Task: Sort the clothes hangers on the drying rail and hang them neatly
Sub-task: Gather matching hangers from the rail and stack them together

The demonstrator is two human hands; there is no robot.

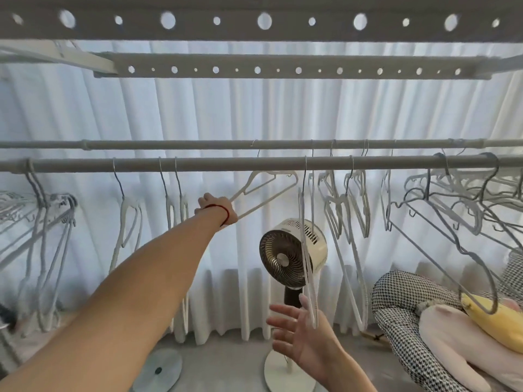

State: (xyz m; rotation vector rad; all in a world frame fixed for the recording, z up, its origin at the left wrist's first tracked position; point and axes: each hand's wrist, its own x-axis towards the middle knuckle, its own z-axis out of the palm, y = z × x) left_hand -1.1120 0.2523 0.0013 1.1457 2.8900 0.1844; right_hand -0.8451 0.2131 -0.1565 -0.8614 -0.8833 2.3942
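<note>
Two grey rails run across the view, the near rail [226,164] in front of the far rail [169,144]. My left hand [218,209] is stretched out and shut on the low end of a white hanger [268,183] that is tilted up, its hook on the far rail. My right hand [301,332] is open low in the middle, fingers spread, touching the bottom tip of a thin white hanger [307,250] that hangs edge-on from the near rail. Several white hangers [175,205] hang spaced on the left; a tangled bunch of hangers [452,205] crowds the right.
A standing fan [291,253] stands behind the thin hanger, in front of a white curtain [226,114]. A checked cushion [402,315] with a pink and a yellow soft toy [492,318] lies at the lower right. Perforated bars [263,21] run overhead. More hangers [42,222] bunch at far left.
</note>
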